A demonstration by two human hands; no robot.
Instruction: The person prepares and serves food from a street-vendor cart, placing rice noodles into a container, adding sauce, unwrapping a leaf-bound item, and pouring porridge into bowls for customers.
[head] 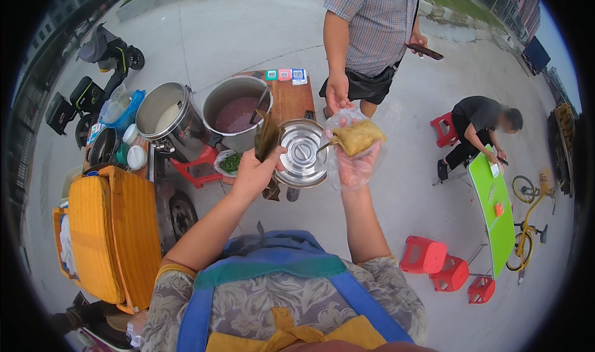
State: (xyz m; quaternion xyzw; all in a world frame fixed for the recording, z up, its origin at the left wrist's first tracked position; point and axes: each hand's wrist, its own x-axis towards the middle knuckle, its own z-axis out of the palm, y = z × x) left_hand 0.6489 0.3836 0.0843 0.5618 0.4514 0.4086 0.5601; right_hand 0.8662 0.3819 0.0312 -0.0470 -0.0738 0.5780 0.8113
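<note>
My right hand (355, 166) sits under a clear plastic bag (332, 119), with a yellow sticky rice dumpling (360, 137) resting on it, unwrapped. My left hand (255, 173) grips brown-green wrapping leaves (268, 136) that stick up above the fingers and hang below them. Between the hands is a round pot with a shiny steel lid (302, 154). A standing person's hand (338, 91) reaches down close to the top of the bag; whether it touches the plastic I cannot tell.
Two large steel pots, one with reddish porridge (237, 115) and one with pale liquid (169, 119), stand ahead left. A bag of chopped greens (230, 163) lies beside them. Left is an orange insulated box (95, 236). Red stools (423, 254) and a green table (492, 208) with a seated person stand right.
</note>
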